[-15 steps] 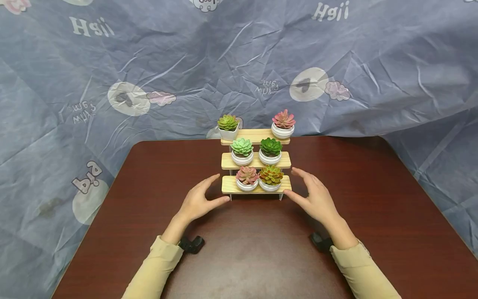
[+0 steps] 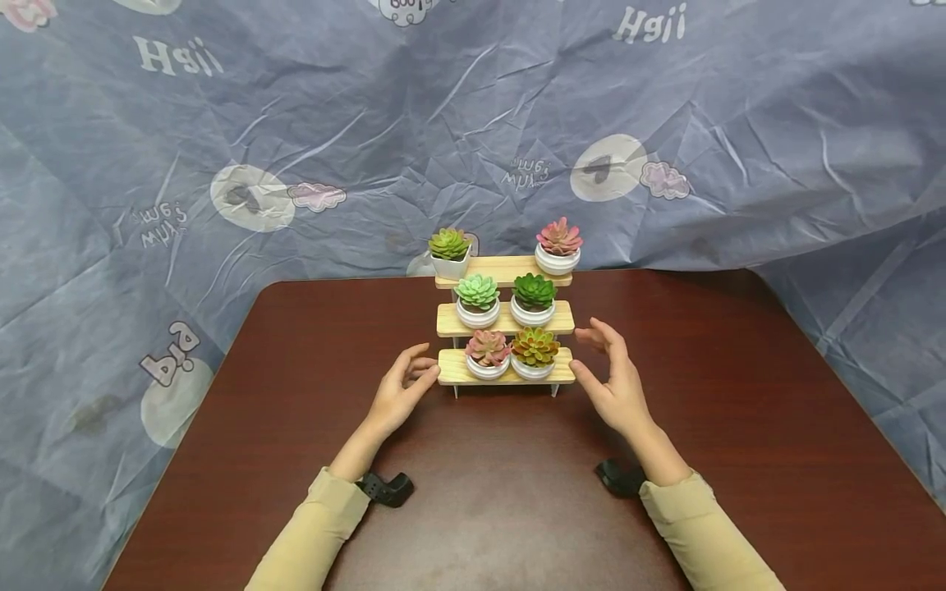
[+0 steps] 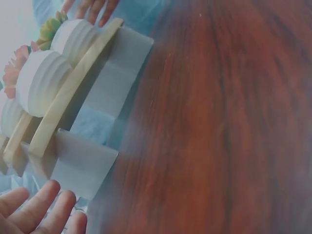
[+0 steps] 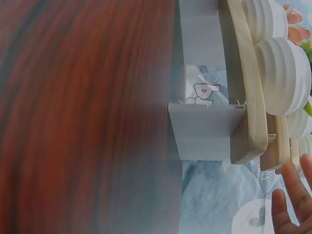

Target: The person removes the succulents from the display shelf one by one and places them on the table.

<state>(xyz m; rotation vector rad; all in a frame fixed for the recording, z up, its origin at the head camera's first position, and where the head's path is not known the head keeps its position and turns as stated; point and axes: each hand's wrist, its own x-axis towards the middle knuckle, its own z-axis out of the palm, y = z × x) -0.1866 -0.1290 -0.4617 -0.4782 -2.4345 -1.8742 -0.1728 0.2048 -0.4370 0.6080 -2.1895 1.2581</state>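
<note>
A three-step wooden plant stand (image 2: 506, 318) with pale legs (image 3: 83, 163) holds potted succulents, two on each step. On the bottom step are a pink succulent (image 2: 488, 349) and a yellow-green one with reddish tips (image 2: 535, 347). The middle step bears a mint one (image 2: 477, 292) and a dark green one (image 2: 534, 290). On top sit a light green one (image 2: 449, 244) in a square pot and a pink one (image 2: 559, 236). My left hand (image 2: 397, 394) is beside the bottom step's left end, fingers loosely bent, holding nothing. Opposite, my right hand (image 2: 619, 386) holds nothing; whether its thumb touches the step is unclear.
The stand is near the back edge of a dark red-brown table (image 2: 310, 353). Behind it hangs a wrinkled grey-blue printed cloth (image 2: 414, 148). A black wrist device (image 2: 388, 489) is on the left wrist, another (image 2: 619, 478) on the right.
Both hands have shifted slightly; the left hand's fingers are more bent and its thumb has risen. The right hand's fingers have moved up and bent. The stand and plants keep their arrangement.
</note>
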